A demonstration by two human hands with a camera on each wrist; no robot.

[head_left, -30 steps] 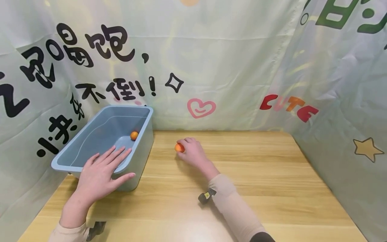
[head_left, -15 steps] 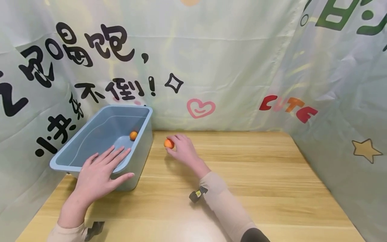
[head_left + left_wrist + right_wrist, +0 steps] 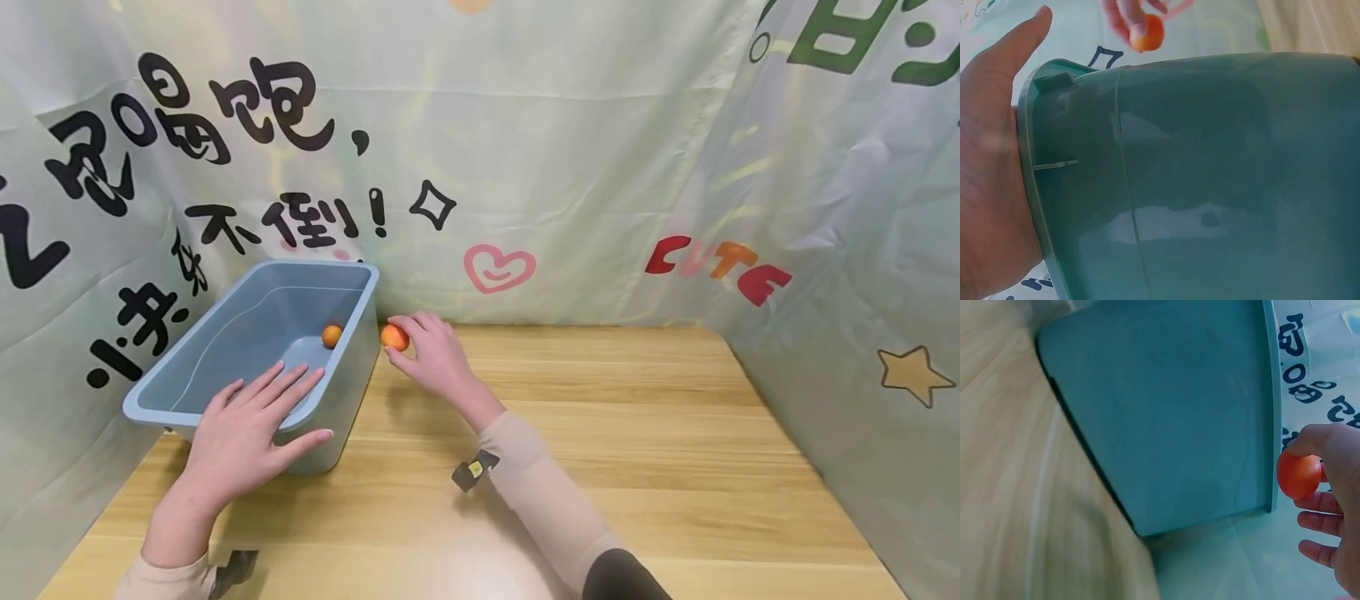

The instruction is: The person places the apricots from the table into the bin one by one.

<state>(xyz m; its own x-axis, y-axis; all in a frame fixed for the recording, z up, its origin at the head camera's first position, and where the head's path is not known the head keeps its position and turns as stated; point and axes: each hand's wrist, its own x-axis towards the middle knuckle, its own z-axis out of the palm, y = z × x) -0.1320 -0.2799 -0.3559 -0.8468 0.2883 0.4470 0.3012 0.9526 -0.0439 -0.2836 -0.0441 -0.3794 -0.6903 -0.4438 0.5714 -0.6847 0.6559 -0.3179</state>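
A blue plastic tub stands at the left of the table, its greenish-blue outer wall filling the left wrist view. My left hand rests on its near rim with fingers straight and spread. Just right of the tub, my right hand pinches a small orange ball between thumb and fingers, held above the table; the same orange ball shows close up in the right wrist view. Inside the tub, near its right wall, lies a second orange ball.
The wooden table stretches to the right of the tub. A pale printed cloth hangs behind and along both sides, with black characters, a pink heart and a star. Each wrist wears a dark strap-on piece.
My right hand has carried the pinched ball leftward and up, from over the middle of the table to beside the tub's right wall. My left hand stays on the rim.
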